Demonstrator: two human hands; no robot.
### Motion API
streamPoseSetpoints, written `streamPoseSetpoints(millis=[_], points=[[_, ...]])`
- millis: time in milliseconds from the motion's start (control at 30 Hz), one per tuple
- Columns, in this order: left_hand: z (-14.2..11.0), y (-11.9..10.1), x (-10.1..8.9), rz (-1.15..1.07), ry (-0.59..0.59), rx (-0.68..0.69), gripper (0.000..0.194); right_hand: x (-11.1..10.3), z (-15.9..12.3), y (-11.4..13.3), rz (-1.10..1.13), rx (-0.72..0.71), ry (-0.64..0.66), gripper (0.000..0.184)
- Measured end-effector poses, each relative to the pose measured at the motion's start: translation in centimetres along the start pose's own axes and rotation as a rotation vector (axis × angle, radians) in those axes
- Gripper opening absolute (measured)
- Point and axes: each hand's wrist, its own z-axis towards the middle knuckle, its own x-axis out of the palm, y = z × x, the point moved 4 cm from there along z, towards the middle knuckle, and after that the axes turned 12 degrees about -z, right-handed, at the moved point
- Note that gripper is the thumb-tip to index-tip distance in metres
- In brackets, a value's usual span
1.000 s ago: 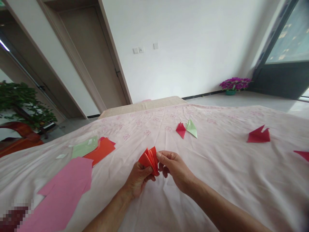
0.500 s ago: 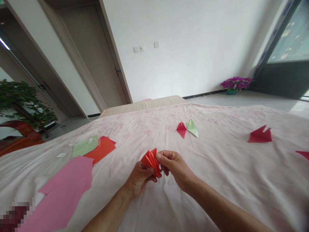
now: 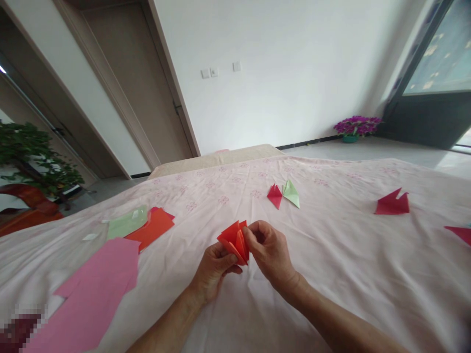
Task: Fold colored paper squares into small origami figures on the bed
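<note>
Both my hands hold a folded orange-red paper piece (image 3: 234,239) just above the pink cloth (image 3: 331,264). My left hand (image 3: 213,269) pinches its lower tip from below. My right hand (image 3: 270,252) is closed on its right flaps, fingers curled round them. The paper's flaps fan upward and to the left. Beyond it lie a small red folded piece (image 3: 274,195) and a light green one (image 3: 291,193), touching each other.
Flat sheets lie at the left: pink (image 3: 91,289), orange (image 3: 152,229) and light green (image 3: 127,223). A dark red folded piece (image 3: 392,203) sits at the right, another red tip (image 3: 459,234) at the right edge. A potted plant (image 3: 33,162) stands far left, purple flowers (image 3: 356,126) by the wall.
The paper piece has opened wider, its left flap spread out. My right hand has moved in over the right flaps and closed more; the left hand stays at the tip.
</note>
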Motion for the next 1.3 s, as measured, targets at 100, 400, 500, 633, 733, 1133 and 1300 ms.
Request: streamPoseSetpoints(millis=[100, 400, 500, 633, 733, 1133, 1300], points=[[-0.1, 0.1, 0.2, 0.005, -0.028, 0.025, 0.032, 0.6, 0.0, -0.7, 0.025, 0.013, 0.021, 0.025], [0.2, -0.5, -0.4, -0.055, -0.046, 0.087, 0.037, 2.4, -0.5, -0.4, 0.592, 0.176, 0.429, 0.033], [0.1, -0.4, -0.5, -0.041, -0.040, 0.069, 0.037, 2.5, -0.6, -0.3, 0.565, 0.217, 0.465, 0.037], [0.1, -0.2, -0.3, -0.026, -0.051, 0.069, 0.035, 1.8, -0.4, -0.6, 0.333, 0.181, 0.338, 0.032], [0.1, -0.1, -0.1, -0.008, -0.076, 0.080, 0.031, 1.0, -0.1, -0.6, 0.108, 0.052, 0.149, 0.027], [0.2, -0.3, -0.8, -0.123, -0.070, 0.050, 0.033, 3.2, -0.7, -0.8, 0.499, 0.186, 0.461, 0.030], [0.1, -0.5, -0.7, -0.206, -0.107, 0.041, 0.030, 2.3, -1.0, -0.8, 0.529, 0.082, 0.224, 0.022]])
